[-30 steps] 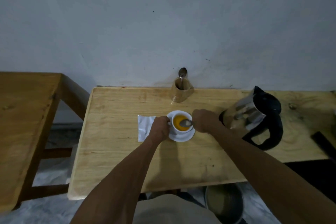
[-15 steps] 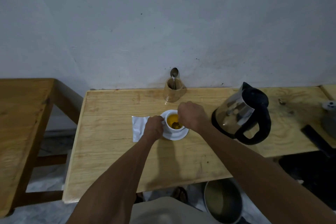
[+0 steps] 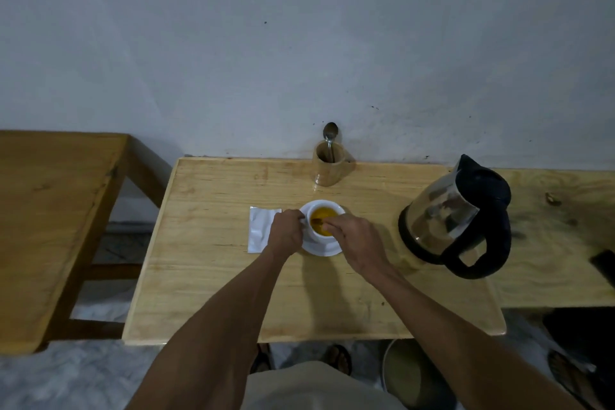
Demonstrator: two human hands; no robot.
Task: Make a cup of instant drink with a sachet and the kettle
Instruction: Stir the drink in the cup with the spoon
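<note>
A white cup [image 3: 327,210] filled with orange drink stands on a white saucer [image 3: 321,248] in the middle of the wooden table [image 3: 213,276]. My left hand [image 3: 287,231] grips the cup's left side at the handle. My right hand [image 3: 357,241] pinches a spoon [image 3: 318,221] whose bowl dips into the drink. A white sachet [image 3: 260,232] lies flat just left of my left hand. The steel and black kettle [image 3: 456,220] stands to the right of the cup.
A wooden holder [image 3: 327,166] with a spoon [image 3: 330,134] in it stands at the table's back edge by the wall. Another wooden table [image 3: 50,210] is on the left. A bucket [image 3: 409,373] sits on the floor below.
My right hand has brought the spoon from the cup's right rim down into the drink. My left hand has stayed on the cup. My head view has shifted.
</note>
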